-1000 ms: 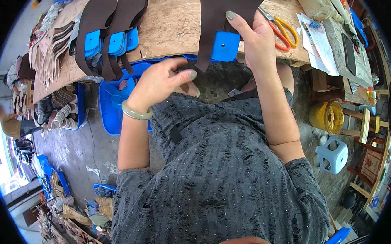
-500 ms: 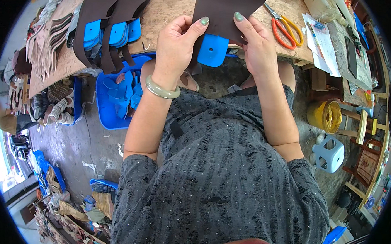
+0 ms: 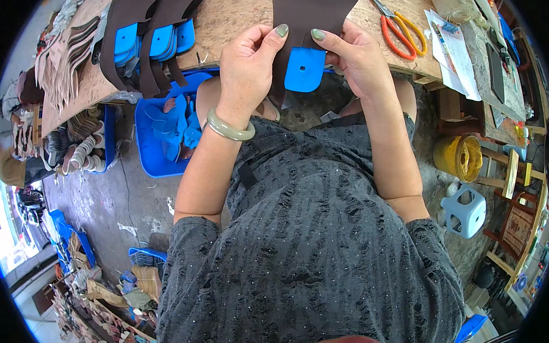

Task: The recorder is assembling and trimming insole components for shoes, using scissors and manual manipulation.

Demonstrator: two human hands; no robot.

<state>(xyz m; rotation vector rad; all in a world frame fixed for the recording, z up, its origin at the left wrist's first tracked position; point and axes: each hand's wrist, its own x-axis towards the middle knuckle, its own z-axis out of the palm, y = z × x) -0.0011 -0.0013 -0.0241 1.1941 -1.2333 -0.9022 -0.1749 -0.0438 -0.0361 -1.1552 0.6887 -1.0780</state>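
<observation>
A dark brown leather piece (image 3: 313, 7) lies over the near edge of the wooden workbench (image 3: 234, 17), with a blue insole-shaped piece (image 3: 304, 69) hanging from its lower end. My left hand (image 3: 248, 59) pinches the brown piece's left edge beside the blue piece. My right hand (image 3: 355, 54) grips the right edge, thumb pressing toward the blue piece. A pale green bangle (image 3: 230, 127) sits on my left wrist.
More brown strips with blue pieces (image 3: 149, 39) lie at the bench's left. Orange-handled scissors (image 3: 397, 25) and papers (image 3: 453, 47) rest to the right. A blue bin of blue pieces (image 3: 162, 133) stands on the floor, with a yellow bucket (image 3: 457, 157) and a pale blue stool (image 3: 466, 209) at right.
My left hand rose from the blue bin to the brown piece and now pinches it. Both hands hold the piece with the blue part closer together at the bench edge.
</observation>
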